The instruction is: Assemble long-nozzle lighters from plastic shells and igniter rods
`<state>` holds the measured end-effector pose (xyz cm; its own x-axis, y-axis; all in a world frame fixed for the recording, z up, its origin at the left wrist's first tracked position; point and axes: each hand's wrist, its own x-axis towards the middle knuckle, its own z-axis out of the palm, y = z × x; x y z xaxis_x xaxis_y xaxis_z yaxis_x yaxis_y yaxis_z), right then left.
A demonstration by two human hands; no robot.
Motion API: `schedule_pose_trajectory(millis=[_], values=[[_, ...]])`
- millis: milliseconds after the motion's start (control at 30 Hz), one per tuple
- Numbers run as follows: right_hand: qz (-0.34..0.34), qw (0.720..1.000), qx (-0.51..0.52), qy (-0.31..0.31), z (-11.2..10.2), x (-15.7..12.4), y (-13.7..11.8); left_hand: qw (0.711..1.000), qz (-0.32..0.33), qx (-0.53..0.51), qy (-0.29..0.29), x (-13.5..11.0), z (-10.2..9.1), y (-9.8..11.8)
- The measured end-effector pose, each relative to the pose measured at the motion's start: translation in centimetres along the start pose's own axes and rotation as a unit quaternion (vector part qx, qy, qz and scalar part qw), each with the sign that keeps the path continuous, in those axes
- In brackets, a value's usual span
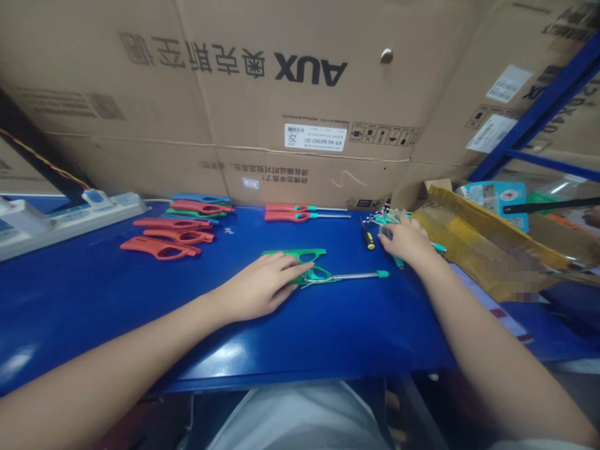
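Note:
My left hand (262, 284) lies over a green lighter shell (322, 274) on the blue table, its fingers closed on the handle. From this shell a metal tube (359, 275) with a teal tip points right, and a thin pale wire lies along it. Just behind is another green shell half (312, 255), partly under my fingers. At the right, my right hand (410, 240) reaches into a pile of teal-tipped lighter parts and wires (392, 216). Its fingertips are closed around something dark and small that I cannot make out. A yellow-and-black screwdriver (369, 239) lies beside it.
Red, blue and green handle shells (162, 247) lie at the left. Two red lighters (288, 216) with metal tubes lie at the back. A white power strip (70, 222) stands far left. A yellow-taped carton (487, 250) borders the right. Large cardboard (234, 112) walls the back.

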<state>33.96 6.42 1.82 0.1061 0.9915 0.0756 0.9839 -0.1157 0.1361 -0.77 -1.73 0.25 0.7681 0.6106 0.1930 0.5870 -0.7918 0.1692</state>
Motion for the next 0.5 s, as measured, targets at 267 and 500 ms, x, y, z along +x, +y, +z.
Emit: schedule_pose_trajectory(millis=[267, 500], values=[[-0.009, 0.999, -0.004, -0.043, 1.1, 0.0, -0.8, 1.0, 0.006, -0.005, 0.013, 0.0, 0.0, -0.1], [-0.009, 0.999, 0.021, 0.035, -0.2, -0.5, -0.6, 1.0, 0.006, -0.005, 0.018, 0.1, 0.0, 0.0]])
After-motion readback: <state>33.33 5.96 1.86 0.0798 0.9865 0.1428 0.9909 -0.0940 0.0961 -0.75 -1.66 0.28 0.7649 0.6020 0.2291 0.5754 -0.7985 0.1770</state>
